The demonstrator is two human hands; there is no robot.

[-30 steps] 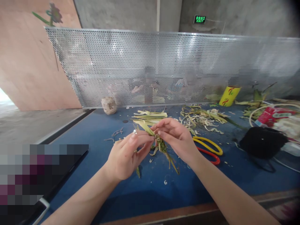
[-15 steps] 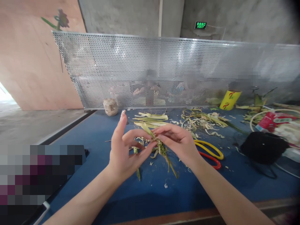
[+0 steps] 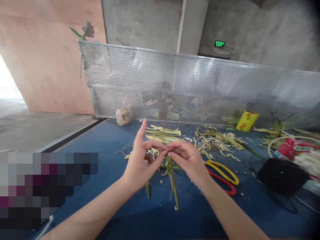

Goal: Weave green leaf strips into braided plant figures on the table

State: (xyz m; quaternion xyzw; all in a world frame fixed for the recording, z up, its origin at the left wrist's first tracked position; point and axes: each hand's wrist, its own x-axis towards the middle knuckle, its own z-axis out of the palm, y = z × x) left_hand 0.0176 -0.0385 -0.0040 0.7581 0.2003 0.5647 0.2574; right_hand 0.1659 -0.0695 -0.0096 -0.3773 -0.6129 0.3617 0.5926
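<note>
A small woven piece of green leaf strips [image 3: 170,165] hangs between my hands, with thin stem-like ends trailing down over the blue table. My left hand [image 3: 142,161] pinches at its top edge, one finger pointing straight up. From the other side, the thumb and fingertips of my right hand [image 3: 191,160] close on the same spot. What exactly sits between the fingertips is too small to make out. Scissors [image 3: 226,172] with one yellow and one red handle lie just beyond my right wrist, their blades hidden by the hand.
Pale leaf strips [image 3: 165,133] lie behind my hands, and a heap of shavings [image 3: 220,140] is to their right. Along the perforated metal screen [image 3: 150,73] stand a whitish block [image 3: 122,116] and a yellow roll [image 3: 247,121]. A black pouch [image 3: 282,176] rests at right.
The view has tilted and shifted. The woven piece now hangs straighter down, and the leaf strip that stuck up past my fingertips no longer shows. Both hands stay pinched together.
</note>
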